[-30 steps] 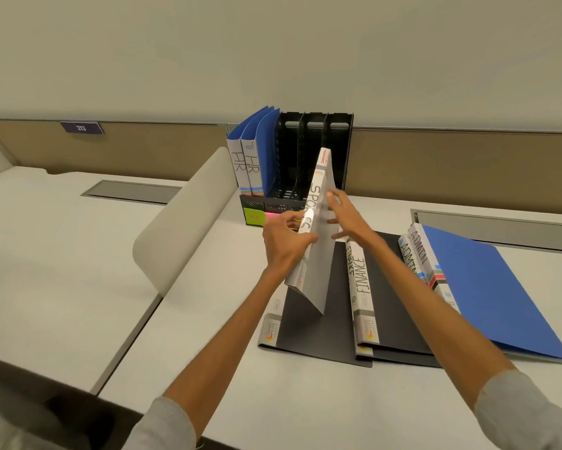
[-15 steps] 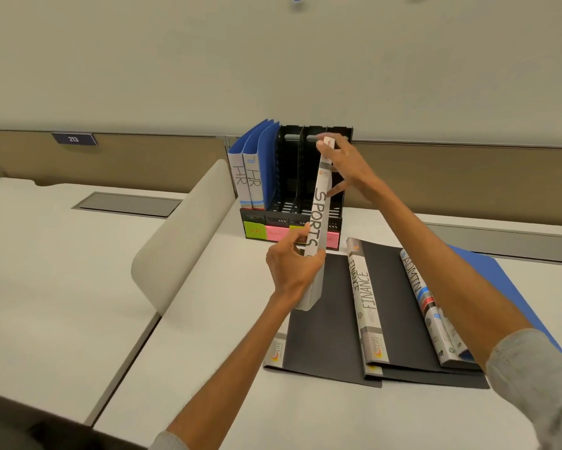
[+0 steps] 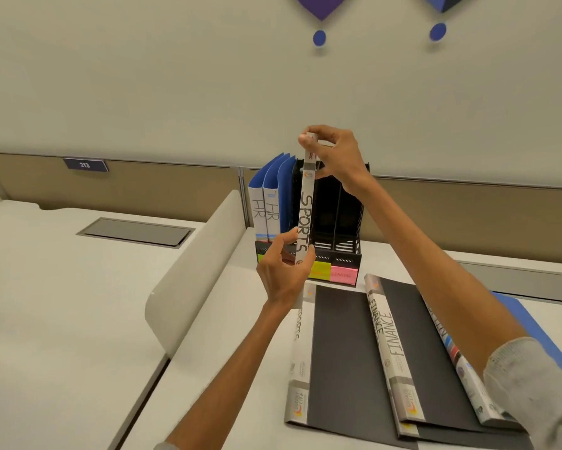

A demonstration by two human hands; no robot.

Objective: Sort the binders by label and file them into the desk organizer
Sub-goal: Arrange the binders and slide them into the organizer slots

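Seen from the person's head, a white desk (image 3: 62,319) fills the lower frame under a plain pale wall, with a tan panel strip behind and a small sign reading 213 (image 3: 85,165) at upper left. A curved white divider (image 3: 195,271) splits the desk. At centre, a binder marked SPORTS (image 3: 306,216) stands upright in front of a black organizer (image 3: 341,222). The left hand (image 3: 284,271) pinches its bottom end; the right hand (image 3: 333,155) pinches its top. Two blue HR binders (image 3: 266,206) sit in the organizer's left slot. A second SPORTS binder (image 3: 331,352), a FINANCE binder (image 3: 386,332) and a blue binder (image 3: 532,323) lie flat at lower right.
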